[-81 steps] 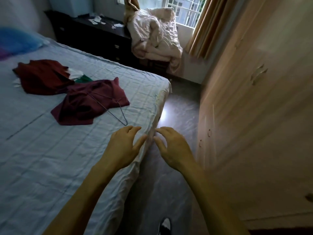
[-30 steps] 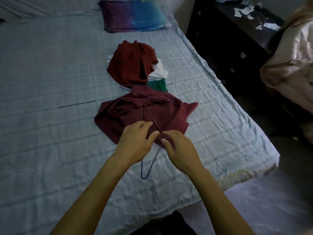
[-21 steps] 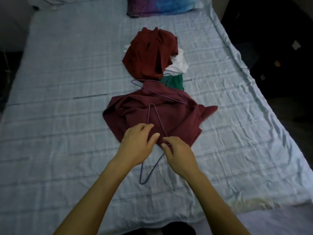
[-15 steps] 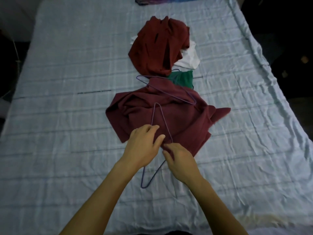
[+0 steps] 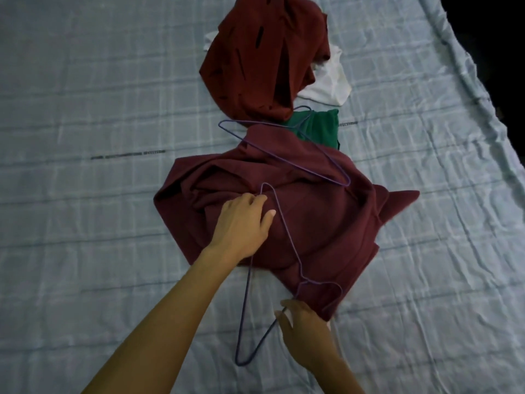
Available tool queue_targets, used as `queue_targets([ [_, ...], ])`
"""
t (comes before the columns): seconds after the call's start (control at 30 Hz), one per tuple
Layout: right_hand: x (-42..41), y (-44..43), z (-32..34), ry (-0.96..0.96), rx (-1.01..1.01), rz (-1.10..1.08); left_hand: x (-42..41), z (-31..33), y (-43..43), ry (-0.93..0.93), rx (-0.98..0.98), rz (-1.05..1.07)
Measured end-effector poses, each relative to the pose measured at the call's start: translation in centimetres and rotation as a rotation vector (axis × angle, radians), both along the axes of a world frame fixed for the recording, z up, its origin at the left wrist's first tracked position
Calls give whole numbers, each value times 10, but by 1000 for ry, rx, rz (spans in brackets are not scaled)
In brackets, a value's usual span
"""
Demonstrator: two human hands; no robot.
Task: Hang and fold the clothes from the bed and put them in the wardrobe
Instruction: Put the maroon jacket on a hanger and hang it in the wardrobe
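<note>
maroon garment (image 5: 321, 220) lies crumpled in the middle of the bed's pale blue checked sheet (image 5: 85, 109), with two purple wire hangers on it. the near hanger (image 5: 287, 237) runs from the garment's middle down off its near edge onto the sheet; the far hanger (image 5: 284, 155) lies across the garment's upper part. the left hand (image 5: 241, 226) rests on the maroon cloth, fingers spread and relaxed, fingertips touching the top loop of the near hanger. the right hand (image 5: 304, 328) is at the garment's near corner, its thumb and fingers pinching the near hanger's wire. beyond the maroon garment sits a dark red garment (image 5: 261, 55), with a white cloth (image 5: 329, 83) and a green cloth (image 5: 321, 126) partly tucked beneath the pile.
</note>
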State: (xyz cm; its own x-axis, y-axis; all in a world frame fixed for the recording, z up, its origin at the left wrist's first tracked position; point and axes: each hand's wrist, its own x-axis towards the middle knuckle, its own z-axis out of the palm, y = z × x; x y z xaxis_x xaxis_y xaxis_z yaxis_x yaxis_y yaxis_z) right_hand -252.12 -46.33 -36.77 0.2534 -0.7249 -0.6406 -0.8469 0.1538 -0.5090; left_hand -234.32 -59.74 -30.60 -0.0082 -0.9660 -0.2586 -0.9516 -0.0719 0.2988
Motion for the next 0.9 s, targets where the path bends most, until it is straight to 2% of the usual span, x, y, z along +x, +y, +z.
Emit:
queue_targets([
  [0.27, 11, -8, -51, 288, 223, -157, 37, -55, -65, -93, -35, -21],
  [0.37, 18, -16, -58, 311, 327, -293, 47, -72, -78, -150, -27, -33],
  [0.47, 26, -22, -65, 201, 331, -611, 58, -85, -86, -194, 1, -44],
  [0.63, 47, -22, -83, -45, 334, -1187, 71, -103, -93, -238, 166, -30],
  [0.73, 54, -31, -74, -80, 207, -1246, 73, -111, -96, -256, 212, -28],
  [0.9, 56, -48, -48, -138, 71, -1213, 69, -118, -93, -350, 371, -41],
])
